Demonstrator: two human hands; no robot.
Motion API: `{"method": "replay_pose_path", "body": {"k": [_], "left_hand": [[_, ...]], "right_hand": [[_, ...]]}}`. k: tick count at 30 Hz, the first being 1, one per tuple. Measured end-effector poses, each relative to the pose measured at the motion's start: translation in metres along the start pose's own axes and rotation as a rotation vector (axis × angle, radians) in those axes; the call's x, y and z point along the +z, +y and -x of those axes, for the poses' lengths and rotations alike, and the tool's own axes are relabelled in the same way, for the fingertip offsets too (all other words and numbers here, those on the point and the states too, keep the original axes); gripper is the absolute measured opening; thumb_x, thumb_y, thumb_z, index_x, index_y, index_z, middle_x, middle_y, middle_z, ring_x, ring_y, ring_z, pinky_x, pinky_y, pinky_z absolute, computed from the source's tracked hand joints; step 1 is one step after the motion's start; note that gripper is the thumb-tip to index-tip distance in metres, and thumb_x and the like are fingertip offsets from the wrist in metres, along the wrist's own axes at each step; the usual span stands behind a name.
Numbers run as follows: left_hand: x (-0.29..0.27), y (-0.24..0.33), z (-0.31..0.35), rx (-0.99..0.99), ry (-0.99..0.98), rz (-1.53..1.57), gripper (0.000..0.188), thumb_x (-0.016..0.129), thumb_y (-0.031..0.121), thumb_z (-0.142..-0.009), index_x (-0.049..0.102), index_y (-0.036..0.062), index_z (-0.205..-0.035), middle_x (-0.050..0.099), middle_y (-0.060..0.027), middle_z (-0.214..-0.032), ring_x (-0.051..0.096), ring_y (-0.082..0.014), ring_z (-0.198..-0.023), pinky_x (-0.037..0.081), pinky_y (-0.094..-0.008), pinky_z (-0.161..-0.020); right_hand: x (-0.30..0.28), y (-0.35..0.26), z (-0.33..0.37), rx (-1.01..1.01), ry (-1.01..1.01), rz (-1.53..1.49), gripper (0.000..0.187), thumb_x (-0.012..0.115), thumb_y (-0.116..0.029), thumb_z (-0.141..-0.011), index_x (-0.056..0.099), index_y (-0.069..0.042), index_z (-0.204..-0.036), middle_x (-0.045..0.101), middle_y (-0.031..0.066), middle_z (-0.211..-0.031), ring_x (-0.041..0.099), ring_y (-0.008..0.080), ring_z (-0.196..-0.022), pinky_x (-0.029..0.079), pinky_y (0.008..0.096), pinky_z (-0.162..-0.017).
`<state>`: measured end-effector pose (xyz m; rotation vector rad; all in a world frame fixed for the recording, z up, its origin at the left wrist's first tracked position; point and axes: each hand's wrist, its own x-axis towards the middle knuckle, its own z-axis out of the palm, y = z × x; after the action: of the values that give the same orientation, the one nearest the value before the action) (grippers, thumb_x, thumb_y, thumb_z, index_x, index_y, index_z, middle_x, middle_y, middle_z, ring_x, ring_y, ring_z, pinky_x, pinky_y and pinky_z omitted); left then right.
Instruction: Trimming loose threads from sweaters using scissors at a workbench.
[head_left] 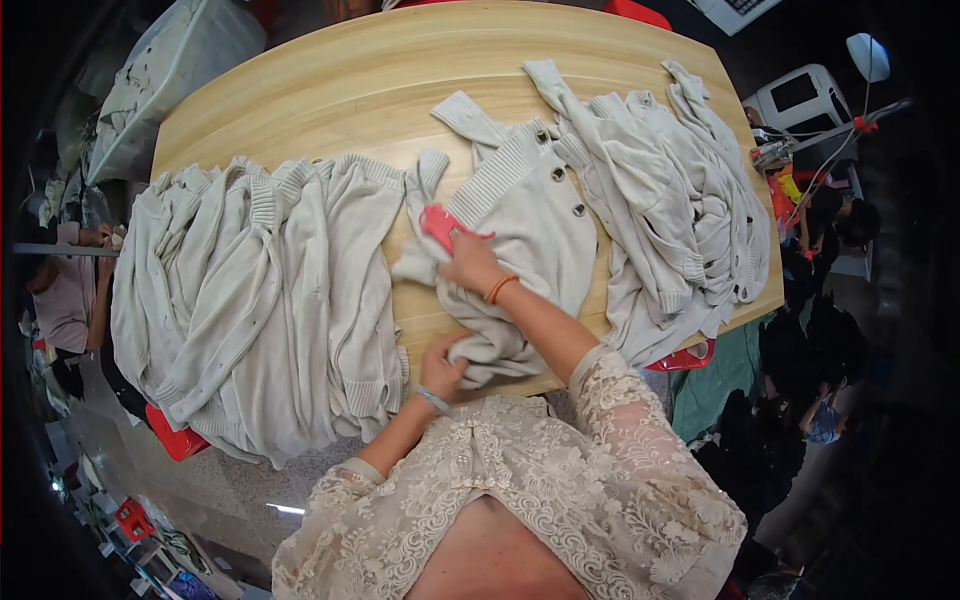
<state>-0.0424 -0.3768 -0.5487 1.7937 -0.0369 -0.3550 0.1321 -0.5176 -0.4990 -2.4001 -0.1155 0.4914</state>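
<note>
A cream knit cardigan with ribbed edges and several dark buttons lies spread in the middle of the table, its near part bunched up. My right hand is closed around a pinkish-red hand tool held over the cardigan's ribbed band; its exact kind does not show clearly. By the table's near edge, my left hand pinches the bunched knit, slightly smeared by motion. Part of the cardigan is hidden beneath my right hand and forearm.
Overlapping cream cardigans cover the table's left side, and another row of cardigans lies to the right. The wooden table shows behind them. A clear plastic bin stands at the far left. Red stools poke out beneath the table.
</note>
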Motion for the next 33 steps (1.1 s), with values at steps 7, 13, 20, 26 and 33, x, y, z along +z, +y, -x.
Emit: {"method": "replay_pose_path", "body": {"k": [7, 13, 20, 26, 33], "left_hand": [[-0.087, 0.156, -0.041, 0.498, 0.51, -0.345, 0.05, 0.056, -0.012, -0.061, 0.066, 0.005, -0.107, 0.05, -0.0087, -0.084, 0.05, -0.0227, -0.08, 0.043, -0.0296, -0.073], [-0.064, 0.117, -0.014, 0.545, -0.03, -0.626, 0.041, 0.062, -0.004, -0.063, 0.065, 0.007, -0.102, 0.054, -0.0108, -0.087, 0.052, -0.0308, -0.086, 0.044, -0.0395, -0.075], [-0.017, 0.048, 0.001, 0.239, 0.065, -0.268, 0.037, 0.069, 0.003, -0.075, 0.059, 0.0053, -0.11, 0.053, -0.011, -0.097, 0.052, -0.0218, -0.084, 0.047, -0.0304, -0.068], [-0.018, 0.01, -0.052, 0.063, 0.447, -0.245, 0.053, 0.071, 0.012, -0.076, 0.051, 0.0013, -0.125, 0.054, -0.014, -0.107, 0.055, -0.0259, -0.094, 0.046, -0.036, -0.081], [0.009, 0.054, -0.038, 0.359, 0.062, -0.379, 0.057, 0.059, -0.003, -0.067, 0.054, 0.0052, -0.124, 0.053, -0.0178, -0.098, 0.052, -0.0367, -0.093, 0.044, -0.0427, -0.084]], "right_hand": [[-0.203, 0.006, 0.012, -0.068, 0.523, -0.721, 0.029, 0.074, -0.021, -0.074, 0.062, -0.001, -0.091, 0.06, 0.0004, -0.071, 0.052, 0.0083, -0.059, 0.044, 0.0273, -0.052], [-0.192, 0.147, 0.09, 0.302, 0.582, -0.307, 0.036, 0.073, -0.02, -0.079, 0.06, 0.002, -0.103, 0.059, 0.0012, -0.067, 0.046, 0.0081, -0.048, 0.038, 0.0268, -0.044], [-0.146, 0.152, 0.159, 0.5, 0.476, -0.334, 0.042, 0.062, -0.013, -0.084, 0.056, 0.001, -0.123, 0.063, 0.0042, -0.074, 0.045, 0.0079, -0.045, 0.037, 0.0263, -0.043], [-0.136, 0.079, 0.086, 0.119, 0.337, -0.065, 0.036, 0.063, -0.019, -0.086, 0.06, 0.002, -0.114, 0.061, 0.0125, -0.07, 0.057, 0.0169, -0.059, 0.047, 0.0328, -0.061], [-0.12, 0.01, -0.048, 0.17, 0.249, 0.052, 0.055, 0.073, -0.042, -0.075, 0.059, 0.005, -0.098, 0.065, 0.0259, -0.096, 0.063, 0.0404, -0.092, 0.051, 0.0447, -0.079]]}}
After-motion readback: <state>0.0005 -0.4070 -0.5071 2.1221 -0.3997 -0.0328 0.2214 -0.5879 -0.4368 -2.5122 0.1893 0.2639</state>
